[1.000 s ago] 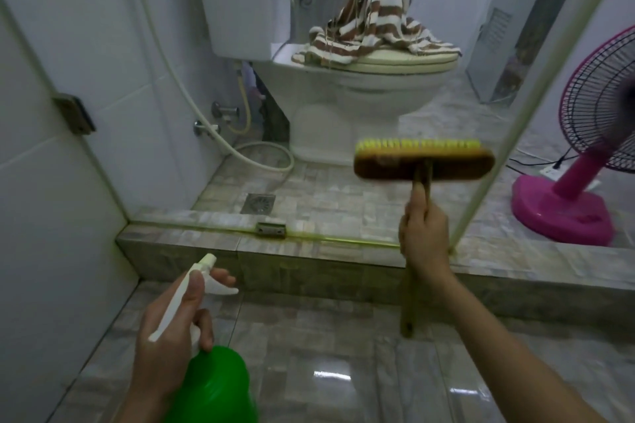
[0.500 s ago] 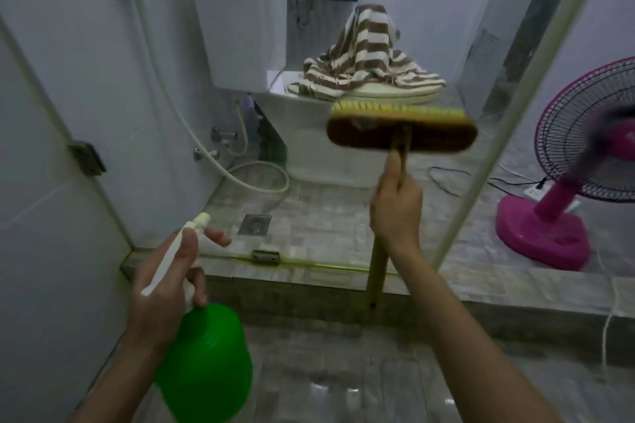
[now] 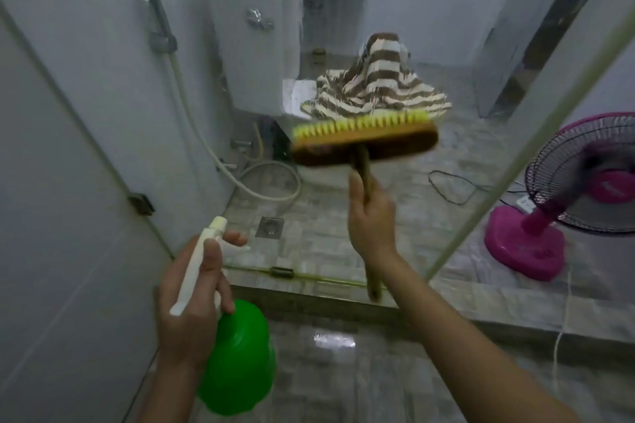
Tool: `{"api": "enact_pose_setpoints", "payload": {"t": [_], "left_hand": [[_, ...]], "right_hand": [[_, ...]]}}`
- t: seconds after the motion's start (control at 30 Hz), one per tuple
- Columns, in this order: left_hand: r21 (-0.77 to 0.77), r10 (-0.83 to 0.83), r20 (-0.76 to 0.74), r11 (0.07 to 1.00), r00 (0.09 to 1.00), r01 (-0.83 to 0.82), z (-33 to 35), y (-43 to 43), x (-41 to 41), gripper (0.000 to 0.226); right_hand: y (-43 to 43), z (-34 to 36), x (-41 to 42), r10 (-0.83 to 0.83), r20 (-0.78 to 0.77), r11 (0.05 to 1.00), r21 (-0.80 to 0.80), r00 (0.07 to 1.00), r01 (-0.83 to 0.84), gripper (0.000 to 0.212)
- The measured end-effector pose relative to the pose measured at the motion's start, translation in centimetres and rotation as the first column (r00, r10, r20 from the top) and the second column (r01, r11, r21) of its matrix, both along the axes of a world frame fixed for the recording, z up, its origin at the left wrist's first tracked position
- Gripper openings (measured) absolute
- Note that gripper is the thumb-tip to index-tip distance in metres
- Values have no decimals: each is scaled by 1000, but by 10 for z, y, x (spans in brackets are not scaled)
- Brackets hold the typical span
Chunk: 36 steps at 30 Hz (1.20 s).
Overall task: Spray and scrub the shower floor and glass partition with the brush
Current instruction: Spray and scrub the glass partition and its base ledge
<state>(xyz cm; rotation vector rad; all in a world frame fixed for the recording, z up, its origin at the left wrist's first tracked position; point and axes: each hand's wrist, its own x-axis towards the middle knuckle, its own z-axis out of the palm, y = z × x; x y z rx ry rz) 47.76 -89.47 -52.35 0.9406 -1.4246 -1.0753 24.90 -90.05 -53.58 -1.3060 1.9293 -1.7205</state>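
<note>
Right hand (image 3: 372, 220) first: my fingers are curled tight round the wooden handle, thumb running up the shaft, fist about midway along it. Just above my fist sits the brush (image 3: 364, 139), head level, yellow bristles turned away from me towards the glass partition (image 3: 429, 27). It's blurred, so I can't say for sure the bristles are touching the pane, but it looks like a scrubbing stroke at chest height.

Down and to the left of that grip, my left hand (image 3: 192, 288) is wrapped round the white trigger head of the spray bottle (image 3: 237, 357). The forefinger reaches forward under the nozzle, the green body hangs below my palm, and the nozzle points at the lower glass.

Beyond the brush, through the pane, are the toilet (image 3: 254, 45) and a striped towel (image 3: 378, 86). Off to the right of my forearm, past the glass edge, is a pink fan (image 3: 536, 237). Under both arms lies the shower floor (image 3: 360, 374), wet and shining.

So I'd call this the glass stage, spraying and scrubbing together. The next move calls for firm, even pressure across the pane and a squeeze of the trigger ahead of the bristles. Careful footing too: those tiles look slippery.
</note>
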Motion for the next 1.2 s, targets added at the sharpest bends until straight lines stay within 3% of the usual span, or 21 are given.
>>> {"api": "enact_pose_setpoints", "payload": {"t": [0.07,0.13,0.3,0.4,0.53,0.6,0.7,0.77,0.83,0.93,1.0,1.1,1.2], "left_hand": [[8,22,8,1000,1000,-22,22,1,-3,30],[20,58,10,998,998,-58,50,3,-6,32],[55,118,-47,992,992,-116,130,11,-7,37],[45,133,-59,990,989,-130,174,16,-5,30],[43,219,-12,975,976,-218,221,26,-2,31],[40,255,-11,966,967,-255,243,32,5,32],[57,263,-7,963,965,-263,273,39,21,38],[60,260,-4,964,966,-259,286,41,29,36],[60,273,20,960,962,-274,297,40,37,33],[58,312,58,947,948,-315,312,42,44,32],[56,332,45,941,942,-335,324,45,48,32],[57,321,19,945,947,-322,342,45,57,35],[58,284,13,957,959,-284,355,44,68,42]], "right_hand": [[-29,61,10,45,-61,995,-89,997,-51,22],[-34,73,9,39,-74,995,-92,997,-46,18],[21,45,-1,-61,-22,976,209,998,65,28],[-12,117,21,90,9,976,200,996,-90,28],[-62,206,45,266,-203,950,221,942,-220,30],[-40,187,29,223,-177,945,279,958,-169,37],[29,149,-3,32,-118,876,481,992,29,45],[41,147,-2,-28,-97,853,517,995,75,50],[5,177,25,68,-61,873,487,996,-30,45],[-75,238,84,330,-223,867,456,917,-201,41],[-102,258,104,410,-317,853,466,855,-236,44],[-68,224,66,423,-335,788,595,842,-159,42],[12,171,11,288,-279,674,739,916,13,42]]}}
